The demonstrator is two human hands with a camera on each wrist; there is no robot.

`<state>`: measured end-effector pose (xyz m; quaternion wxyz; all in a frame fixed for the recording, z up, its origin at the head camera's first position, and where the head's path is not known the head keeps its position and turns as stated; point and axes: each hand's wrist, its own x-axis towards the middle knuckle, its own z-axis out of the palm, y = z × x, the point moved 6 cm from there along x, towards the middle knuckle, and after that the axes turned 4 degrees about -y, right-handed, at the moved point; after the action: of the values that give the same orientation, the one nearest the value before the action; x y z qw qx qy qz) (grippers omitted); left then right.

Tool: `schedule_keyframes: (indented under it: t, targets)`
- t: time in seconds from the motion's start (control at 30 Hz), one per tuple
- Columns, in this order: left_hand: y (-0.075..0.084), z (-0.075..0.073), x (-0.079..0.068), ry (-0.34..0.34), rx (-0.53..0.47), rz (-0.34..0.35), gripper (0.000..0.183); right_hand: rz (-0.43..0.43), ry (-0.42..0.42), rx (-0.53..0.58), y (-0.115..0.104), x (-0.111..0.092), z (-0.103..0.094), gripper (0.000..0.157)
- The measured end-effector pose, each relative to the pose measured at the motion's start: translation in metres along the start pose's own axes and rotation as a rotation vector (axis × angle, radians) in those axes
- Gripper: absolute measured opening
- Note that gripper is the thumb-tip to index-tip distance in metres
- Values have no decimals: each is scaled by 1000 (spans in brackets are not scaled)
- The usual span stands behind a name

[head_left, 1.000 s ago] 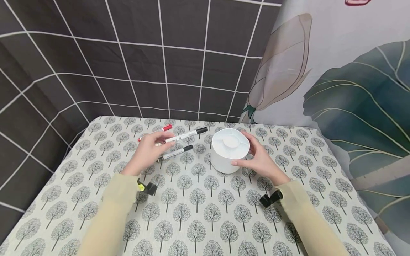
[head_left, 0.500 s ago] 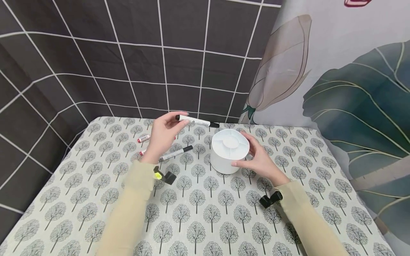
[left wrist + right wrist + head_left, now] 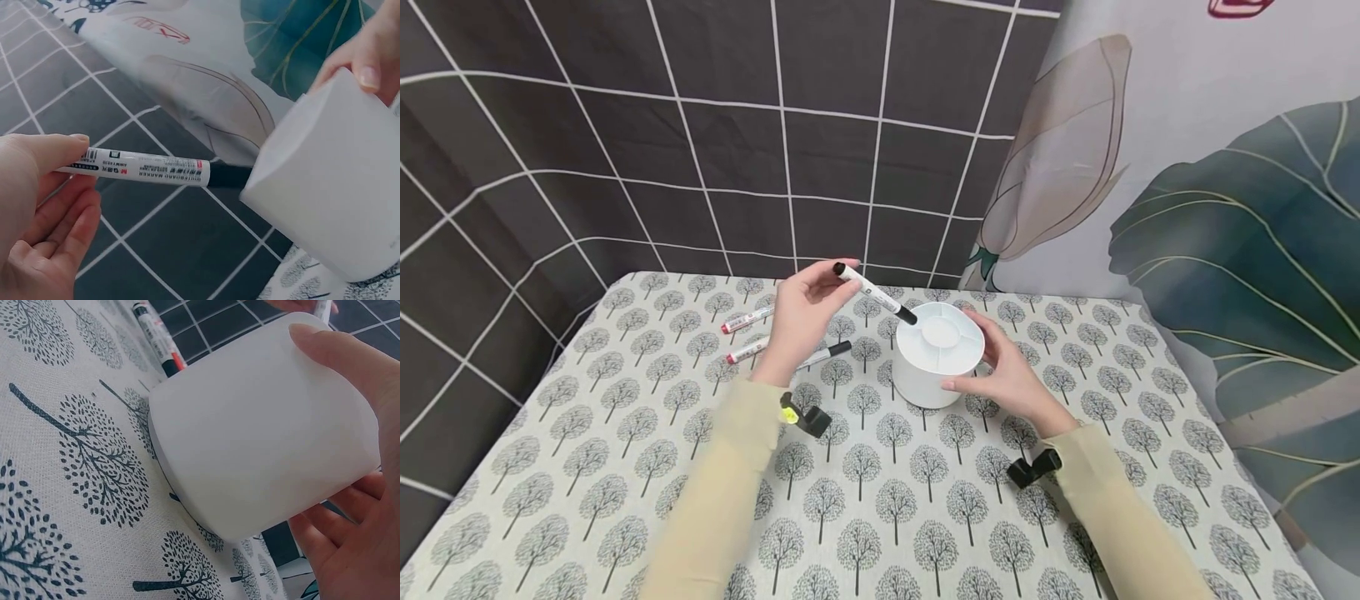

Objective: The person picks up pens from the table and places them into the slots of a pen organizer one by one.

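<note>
My left hand (image 3: 805,312) pinches a whiteboard marker (image 3: 874,292) near its rear end, between thumb and fingers. The marker slants down to the right, its black cap (image 3: 228,175) at the rim of a white round pen holder (image 3: 928,379). Dividers split the holder's top into compartments around a central ring. Whether the cap touches the rim I cannot tell. Upright on the table, the holder is gripped from its right side by my right hand (image 3: 1011,379), thumb in front and fingers behind, as the right wrist view also shows.
Left of the holder, a black-capped marker (image 3: 826,355) lies on the tree-print tablecloth (image 3: 865,483), partly behind the left hand. Two red-ended markers (image 3: 747,320) lie farther left, also partly covered. A dark grid curtain (image 3: 827,158) hangs behind the table.
The left hand has carried its marker up and to the right, over to the holder's rim. The marker has turned so its black cap points downward. My right hand and the holder have stayed put.
</note>
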<state>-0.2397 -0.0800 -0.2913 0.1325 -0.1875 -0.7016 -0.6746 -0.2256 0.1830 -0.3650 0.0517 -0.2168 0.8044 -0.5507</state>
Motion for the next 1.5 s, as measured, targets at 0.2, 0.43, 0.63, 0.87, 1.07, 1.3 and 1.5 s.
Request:
schedule_keyframes:
  t: [0.2, 0.43, 0.63, 0.87, 1.07, 1.3, 1.5]
  targets:
    - [-13, 14, 2, -37, -14, -8, 29, 1, -6, -4, 1, 0, 0, 102]
    - [-27, 31, 1, -80, -36, -41, 34, -7, -6, 11, 3, 0, 0, 101]
    - [-33, 33, -2, -100, -46, -70, 42, -2, -3, 18, 3, 0, 0, 101]
    - [-35, 9, -11, -95, 11, -66, 41, -3, 0, 20, 3, -1, 0, 102]
    - [-40, -21, -18, -68, 61, -84, 44, -9, 4, 22, 2, -1, 0, 102]
    - [-74, -50, -31, -50, 181, -227, 54, -6, 4, 21, 3, -1, -1, 103]
    - [-92, -63, -47, -113, 280, -264, 54, -3, 6, 23, 3, -1, -1, 102]
